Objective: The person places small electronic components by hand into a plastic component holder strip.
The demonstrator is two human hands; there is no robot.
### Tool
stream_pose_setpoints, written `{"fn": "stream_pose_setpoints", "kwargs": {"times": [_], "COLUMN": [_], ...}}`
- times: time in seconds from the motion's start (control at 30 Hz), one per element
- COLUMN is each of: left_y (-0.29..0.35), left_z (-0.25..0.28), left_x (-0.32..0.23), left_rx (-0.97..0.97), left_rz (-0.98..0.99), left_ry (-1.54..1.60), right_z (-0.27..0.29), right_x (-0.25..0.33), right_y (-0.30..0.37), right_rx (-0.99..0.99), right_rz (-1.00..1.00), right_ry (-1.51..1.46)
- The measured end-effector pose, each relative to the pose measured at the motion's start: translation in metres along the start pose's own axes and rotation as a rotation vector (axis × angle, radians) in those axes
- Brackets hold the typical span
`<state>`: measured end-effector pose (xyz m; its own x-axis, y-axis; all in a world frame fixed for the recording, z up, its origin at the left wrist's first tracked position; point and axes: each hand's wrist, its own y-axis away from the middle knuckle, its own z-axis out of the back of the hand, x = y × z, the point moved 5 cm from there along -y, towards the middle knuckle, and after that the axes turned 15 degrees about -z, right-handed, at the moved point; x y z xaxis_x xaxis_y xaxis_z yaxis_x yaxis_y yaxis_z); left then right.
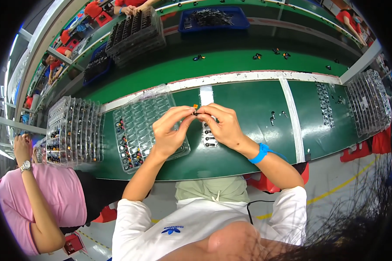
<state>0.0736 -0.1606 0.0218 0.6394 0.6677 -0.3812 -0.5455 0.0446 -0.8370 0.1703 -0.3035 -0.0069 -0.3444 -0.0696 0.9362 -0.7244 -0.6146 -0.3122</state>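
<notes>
Over the green workbench (239,161), my two hands meet fingertip to fingertip. My left hand (169,132) is closed in a pinch on a small dark electronic part with an orange tab (195,106). Thumb and fingers of my right hand (222,124) pinch the black end of the same part, which is mostly hidden by fingertips. Below my left hand lies a clear plastic tray (139,114) with moulded pockets; its left columns hold several small dark and coloured parts. A white strip (207,93) carrying several black parts (211,140) runs beneath my right hand.
Stacked clear trays stand at the left (74,126) and far right (366,102). Loose black parts (272,118) lie right of my hands. Beyond a white ledge (248,76) runs a green belt with a blue tray (244,21). A pink-shirted person (43,191) sits at left.
</notes>
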Motion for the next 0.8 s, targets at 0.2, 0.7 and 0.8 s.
{"fn": "stream_pose_setpoints", "kwargs": {"times": [0.2,0.7,0.8], "left_y": [0.008,0.013,0.01], "left_z": [-0.001,0.005,0.007], "left_x": [0.019,0.015,0.012], "left_rx": [-0.093,-0.175,-0.182], "left_rz": [0.191,0.108,0.095], "left_ry": [0.365,0.4,0.426], "right_z": [0.005,-0.002,0.001], "right_x": [-0.015,-0.007,-0.006], "right_y": [-0.002,-0.003,-0.002], "right_rx": [0.231,0.366,0.373], "right_rz": [-0.38,-0.404,-0.388], "right_ry": [-0.382,-0.553,-0.547]}}
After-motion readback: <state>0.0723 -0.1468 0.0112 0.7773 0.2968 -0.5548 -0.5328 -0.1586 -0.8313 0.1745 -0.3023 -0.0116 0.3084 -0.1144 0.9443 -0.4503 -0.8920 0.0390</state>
